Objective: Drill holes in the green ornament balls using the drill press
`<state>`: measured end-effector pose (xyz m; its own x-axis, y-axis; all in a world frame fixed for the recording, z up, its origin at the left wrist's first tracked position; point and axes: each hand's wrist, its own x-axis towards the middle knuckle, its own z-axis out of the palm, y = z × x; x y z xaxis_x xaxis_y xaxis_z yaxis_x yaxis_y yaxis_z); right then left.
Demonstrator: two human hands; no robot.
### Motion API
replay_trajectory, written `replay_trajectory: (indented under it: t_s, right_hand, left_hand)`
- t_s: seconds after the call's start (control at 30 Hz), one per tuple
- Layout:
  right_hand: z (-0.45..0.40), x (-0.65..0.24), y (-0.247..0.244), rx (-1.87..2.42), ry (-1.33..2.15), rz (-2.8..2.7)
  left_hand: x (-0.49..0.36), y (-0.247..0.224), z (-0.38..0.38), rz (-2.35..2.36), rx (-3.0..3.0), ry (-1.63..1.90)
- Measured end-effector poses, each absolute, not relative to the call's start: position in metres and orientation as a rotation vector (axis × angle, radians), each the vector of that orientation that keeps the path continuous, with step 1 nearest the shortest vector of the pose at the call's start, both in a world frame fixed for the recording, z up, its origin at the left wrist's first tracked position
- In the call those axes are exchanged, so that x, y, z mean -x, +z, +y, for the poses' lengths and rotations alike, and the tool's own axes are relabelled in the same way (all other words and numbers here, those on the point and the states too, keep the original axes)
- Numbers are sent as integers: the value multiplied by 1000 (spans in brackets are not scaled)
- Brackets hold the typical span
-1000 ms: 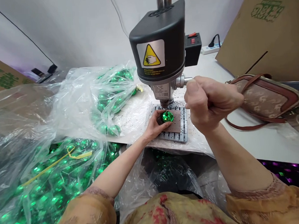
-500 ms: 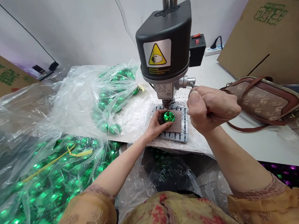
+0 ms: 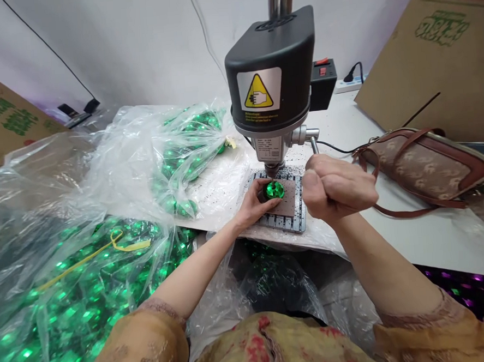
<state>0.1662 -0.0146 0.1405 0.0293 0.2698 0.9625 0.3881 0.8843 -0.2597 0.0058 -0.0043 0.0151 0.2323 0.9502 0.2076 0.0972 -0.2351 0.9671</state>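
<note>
faceted green ball [image 3: 275,190] sits below the drill press [image 3: 273,51]. left hand [image 3: 251,205], at the press's lower left, is nearer; its part-open thumb and fingers grip the ball. no long axis shows. right hand [image 3: 338,187], right of the press, is closed around the feed lever [image 3: 314,145].

Cool, diffuse light falls from above, leaving the table [image 3: 396,234] pale and the space beneath it [image 3: 333,268] dim. White glare streaks the plastic [image 3: 129,155]; the ball [image 3: 275,190] glints sharply. The housing [image 3: 272,48] carries a soft sheen, and violet tints the wall [image 3: 151,44] towards its sides. Wide-angle distortion stretches the edges. Fine print on the label [image 3: 268,145] is too small to read.
</note>
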Motion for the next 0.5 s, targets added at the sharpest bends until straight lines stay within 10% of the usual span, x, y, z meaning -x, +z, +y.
replay_trajectory:
  t_s: [0.33, 0.5]
  right_hand:
    - [-15, -158, 196, 532, 183, -1243]
    - [-12, -159, 192, 483, 177, -1241]
  left_hand:
    - [7, 16, -48, 1244, -1917, 1208]
    - [45, 1, -102, 705, -2598, 395]
